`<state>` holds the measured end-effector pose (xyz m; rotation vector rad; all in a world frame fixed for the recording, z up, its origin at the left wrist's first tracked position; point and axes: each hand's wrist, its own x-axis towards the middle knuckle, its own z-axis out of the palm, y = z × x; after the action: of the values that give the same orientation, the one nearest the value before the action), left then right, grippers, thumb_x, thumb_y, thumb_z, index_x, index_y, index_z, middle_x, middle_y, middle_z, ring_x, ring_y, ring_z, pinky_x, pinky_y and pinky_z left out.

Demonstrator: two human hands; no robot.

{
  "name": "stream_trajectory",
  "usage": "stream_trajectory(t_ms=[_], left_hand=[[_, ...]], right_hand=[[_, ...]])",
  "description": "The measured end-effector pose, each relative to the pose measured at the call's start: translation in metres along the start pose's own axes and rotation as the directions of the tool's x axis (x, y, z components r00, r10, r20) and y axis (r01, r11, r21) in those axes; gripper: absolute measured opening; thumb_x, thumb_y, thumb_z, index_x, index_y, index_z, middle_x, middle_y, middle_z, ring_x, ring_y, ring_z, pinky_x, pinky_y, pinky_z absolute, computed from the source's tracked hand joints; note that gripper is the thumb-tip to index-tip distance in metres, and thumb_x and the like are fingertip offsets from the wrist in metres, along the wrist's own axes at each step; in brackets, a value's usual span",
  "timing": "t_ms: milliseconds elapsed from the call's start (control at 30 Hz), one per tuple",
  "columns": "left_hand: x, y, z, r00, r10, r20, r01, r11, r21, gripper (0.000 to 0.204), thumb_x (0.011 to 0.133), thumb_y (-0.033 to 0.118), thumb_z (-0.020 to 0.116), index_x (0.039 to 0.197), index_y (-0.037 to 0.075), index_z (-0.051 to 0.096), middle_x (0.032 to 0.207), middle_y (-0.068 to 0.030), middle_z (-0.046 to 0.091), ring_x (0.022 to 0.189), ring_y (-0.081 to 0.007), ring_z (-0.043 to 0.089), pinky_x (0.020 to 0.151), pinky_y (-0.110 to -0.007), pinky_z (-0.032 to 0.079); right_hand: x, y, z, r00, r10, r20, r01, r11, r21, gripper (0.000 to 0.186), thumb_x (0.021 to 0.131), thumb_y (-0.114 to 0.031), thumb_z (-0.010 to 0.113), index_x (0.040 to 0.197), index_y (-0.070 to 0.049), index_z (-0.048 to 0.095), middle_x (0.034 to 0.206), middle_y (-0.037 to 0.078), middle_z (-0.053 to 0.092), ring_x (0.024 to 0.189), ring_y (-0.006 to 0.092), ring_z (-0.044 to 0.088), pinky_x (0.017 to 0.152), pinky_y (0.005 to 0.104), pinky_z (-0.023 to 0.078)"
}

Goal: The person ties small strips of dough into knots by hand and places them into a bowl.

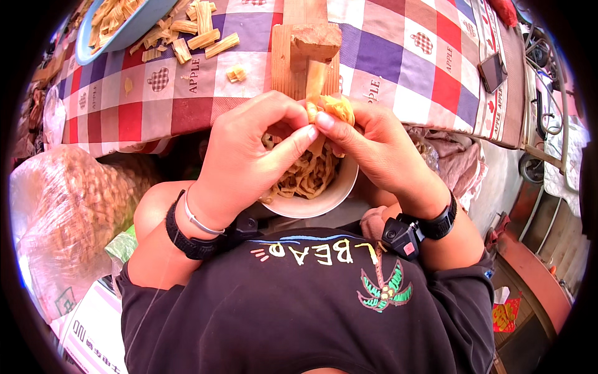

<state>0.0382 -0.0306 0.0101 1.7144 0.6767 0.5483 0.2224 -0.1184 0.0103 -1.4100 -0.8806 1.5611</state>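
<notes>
1. Yellow piece point(338, 107) is in our fingers, above the far rim of the bowl point(305, 212).
2. Left hand point(252, 140): thumb and forefinger pinch its left end. Right hand point(380, 140): fingers grip the crumpled part.
3. Block point(316, 40) is on the surface point(398, 68), beyond the bowl. Can't tell if the piece touches it.
4. Our read on progress: heap of strips point(308, 177) in the bowl is done; this piece is partway.
5. Probably remaining: basin point(134, 31) of sticks and loose sticks point(202, 37), both beyond and left of the bowl.
</notes>
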Motion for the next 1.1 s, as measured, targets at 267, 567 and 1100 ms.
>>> stream_trajectory(t_ms=[267,567,1100], left_hand=[[0.009,-0.007,-0.012,0.983,-0.109,-0.150,0.080,0.979,-0.186,0.017,0.093,0.016,0.070,0.104,0.003,0.065,0.082,0.0014,0.061,0.073,-0.0060,0.056,0.069,-0.022,0.048],[0.018,-0.015,-0.010,0.972,-0.232,-0.023,0.230,0.971,-0.065,0.022,0.095,0.012,0.068,0.113,0.000,0.064,0.102,-0.0027,0.066,0.093,-0.0086,0.062,0.080,-0.023,0.050],[0.021,-0.013,-0.010,0.967,-0.254,-0.008,0.254,0.967,0.007,0.011,0.094,0.007,0.066,0.103,0.001,0.063,0.093,0.0006,0.064,0.083,-0.0064,0.060,0.075,-0.022,0.049]], right_hand=[[0.013,0.002,-0.010,0.996,-0.083,0.017,0.085,0.982,-0.169,0.021,0.105,-0.019,0.053,0.107,-0.001,0.063,0.091,-0.002,0.062,0.083,0.0070,0.055,0.077,0.0244,0.047],[0.024,-0.011,-0.025,0.999,-0.027,0.031,0.036,0.944,-0.328,0.022,0.101,-0.019,0.060,0.106,0.001,0.065,0.087,0.001,0.067,0.084,0.0066,0.060,0.076,0.0249,0.049],[0.030,-0.028,-0.016,0.996,-0.064,-0.055,0.024,0.839,-0.543,0.018,0.093,-0.015,0.068,0.098,0.002,0.066,0.079,0.002,0.066,0.073,0.0041,0.051,0.063,0.0262,0.046]])
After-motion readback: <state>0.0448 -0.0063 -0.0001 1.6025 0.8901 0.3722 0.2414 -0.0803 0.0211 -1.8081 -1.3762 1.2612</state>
